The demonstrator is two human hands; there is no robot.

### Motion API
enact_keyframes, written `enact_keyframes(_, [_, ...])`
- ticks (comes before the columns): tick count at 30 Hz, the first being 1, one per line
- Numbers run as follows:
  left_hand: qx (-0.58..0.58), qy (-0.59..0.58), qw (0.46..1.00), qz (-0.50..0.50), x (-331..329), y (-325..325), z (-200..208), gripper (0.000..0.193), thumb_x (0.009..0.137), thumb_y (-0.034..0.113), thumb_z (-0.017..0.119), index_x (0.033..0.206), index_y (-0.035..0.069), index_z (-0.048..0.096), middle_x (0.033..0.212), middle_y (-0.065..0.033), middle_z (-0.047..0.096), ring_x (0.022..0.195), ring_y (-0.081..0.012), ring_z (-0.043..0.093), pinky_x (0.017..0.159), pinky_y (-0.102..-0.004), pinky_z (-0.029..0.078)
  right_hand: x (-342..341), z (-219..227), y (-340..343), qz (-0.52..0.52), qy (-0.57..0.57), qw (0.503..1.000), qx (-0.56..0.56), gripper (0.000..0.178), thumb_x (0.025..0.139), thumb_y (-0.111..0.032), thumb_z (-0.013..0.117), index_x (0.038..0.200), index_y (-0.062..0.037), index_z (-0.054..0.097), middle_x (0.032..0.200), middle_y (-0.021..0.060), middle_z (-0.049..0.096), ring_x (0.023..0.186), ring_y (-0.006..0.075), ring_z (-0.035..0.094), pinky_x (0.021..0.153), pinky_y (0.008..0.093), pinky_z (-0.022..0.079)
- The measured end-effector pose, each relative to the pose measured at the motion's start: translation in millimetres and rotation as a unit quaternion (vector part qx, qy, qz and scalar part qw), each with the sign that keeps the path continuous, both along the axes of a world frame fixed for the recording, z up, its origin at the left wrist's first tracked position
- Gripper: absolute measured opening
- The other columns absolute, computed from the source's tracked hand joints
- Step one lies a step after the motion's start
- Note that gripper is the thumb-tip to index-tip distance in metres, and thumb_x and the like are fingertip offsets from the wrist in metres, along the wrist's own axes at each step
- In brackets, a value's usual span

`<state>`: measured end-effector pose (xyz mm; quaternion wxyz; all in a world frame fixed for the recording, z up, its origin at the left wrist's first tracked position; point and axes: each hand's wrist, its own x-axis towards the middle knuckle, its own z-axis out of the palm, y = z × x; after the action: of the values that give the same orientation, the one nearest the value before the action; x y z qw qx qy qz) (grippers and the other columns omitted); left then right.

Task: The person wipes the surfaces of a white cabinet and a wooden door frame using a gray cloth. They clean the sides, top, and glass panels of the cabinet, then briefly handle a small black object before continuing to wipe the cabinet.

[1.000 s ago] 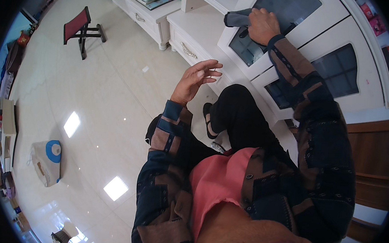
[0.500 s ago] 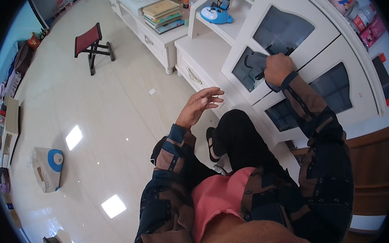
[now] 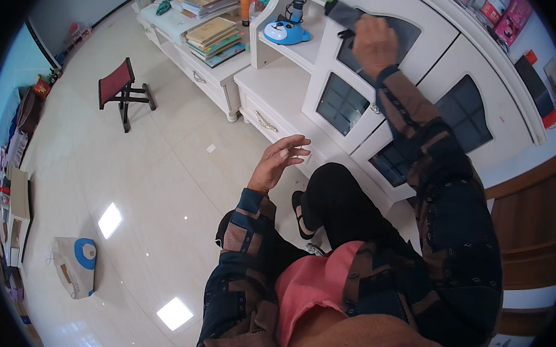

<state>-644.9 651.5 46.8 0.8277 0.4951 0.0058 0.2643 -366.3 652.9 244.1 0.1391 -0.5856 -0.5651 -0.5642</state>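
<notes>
My right hand (image 3: 375, 44) is closed round a dark grey cloth-like item (image 3: 346, 15) with a black end; its exact kind does not show. The item lies across the upper part of a white cabinet door with dark glass panes (image 3: 344, 104), and part of it is hidden under my fingers. Lower down, a round knob (image 3: 375, 107) sits on this door's edge. My left hand (image 3: 278, 164) hovers above my knee in front of the cabinet, fingers spread and holding nothing.
Left of the door, a blue animal-faced lamp (image 3: 285, 32) stands on an open shelf. Stacked books (image 3: 215, 37) and an orange bottle (image 3: 245, 3) are on the low white unit. A red folding stool (image 3: 116, 86) and a beige-and-blue bag (image 3: 75, 266) stand on the tiled floor.
My right hand has moved up and left across the cabinet door, taking the grey item from the lower pane to the upper one. My left hand has barely moved.
</notes>
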Motion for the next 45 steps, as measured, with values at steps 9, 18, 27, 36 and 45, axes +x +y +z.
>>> enact_keyframes(9, [0.003, 0.006, 1.000, 0.010, -5, 1, -1, 0.068, 0.081, 0.046, 0.056, 0.129, -0.001, 0.042, 0.126, -0.0167, 0.050, 0.109, -0.0244, 0.053, 0.092, -0.0336, 0.042, -10, -33, -14, 0.018, 0.047, 0.979, -0.196, 0.011, 0.068, -0.007, 0.055, 0.077, -0.0112, 0.052, 0.081, 0.0044, 0.049, 0.082, 0.0227, 0.050, 0.064, 0.0323, 0.047])
enact_keyframes(18, [0.002, 0.021, 1.000, -0.003, 5, 0, 1, 0.067, 0.081, 0.045, 0.056, 0.129, -0.001, 0.043, 0.125, -0.0166, 0.051, 0.109, -0.0238, 0.054, 0.091, -0.0322, 0.043, -8, 120, -147, -0.101, -0.127, 0.983, 0.090, 0.037, 0.065, 0.001, 0.059, 0.100, -0.0103, 0.063, 0.107, 0.0003, 0.060, 0.092, 0.0208, 0.056, 0.072, 0.0314, 0.047])
enact_keyframes(27, [0.020, 0.051, 0.998, -0.017, 12, -4, -4, 0.066, 0.081, 0.045, 0.055, 0.129, 0.000, 0.043, 0.125, -0.0166, 0.051, 0.109, -0.0241, 0.054, 0.091, -0.0318, 0.043, -25, 114, -71, -0.082, -0.027, 0.995, -0.051, 0.023, 0.068, -0.006, 0.056, 0.090, -0.0074, 0.062, 0.098, 0.0067, 0.058, 0.093, 0.0247, 0.053, 0.075, 0.0370, 0.043])
enact_keyframes(36, [0.029, 0.040, 0.999, 0.010, 4, -4, 0, 0.067, 0.080, 0.046, 0.055, 0.128, -0.001, 0.044, 0.125, -0.0181, 0.050, 0.109, -0.0253, 0.054, 0.091, -0.0323, 0.043, -33, 109, -52, 0.014, -0.053, 0.996, -0.067, 0.005, 0.066, -0.011, 0.055, 0.068, -0.0079, 0.052, 0.076, 0.0086, 0.052, 0.080, 0.0265, 0.051, 0.063, 0.0378, 0.041])
enact_keyframes(45, [0.032, 0.040, 0.998, -0.035, 8, -8, -8, 0.059, 0.085, 0.038, 0.054, 0.129, -0.001, 0.043, 0.127, -0.0152, 0.050, 0.111, -0.0225, 0.053, 0.091, -0.0309, 0.041, 15, 74, -278, -0.176, -0.102, 0.977, 0.063, 0.038, 0.066, 0.002, 0.058, 0.101, -0.0107, 0.066, 0.104, 0.0031, 0.062, 0.086, 0.0220, 0.058, 0.075, 0.0314, 0.048])
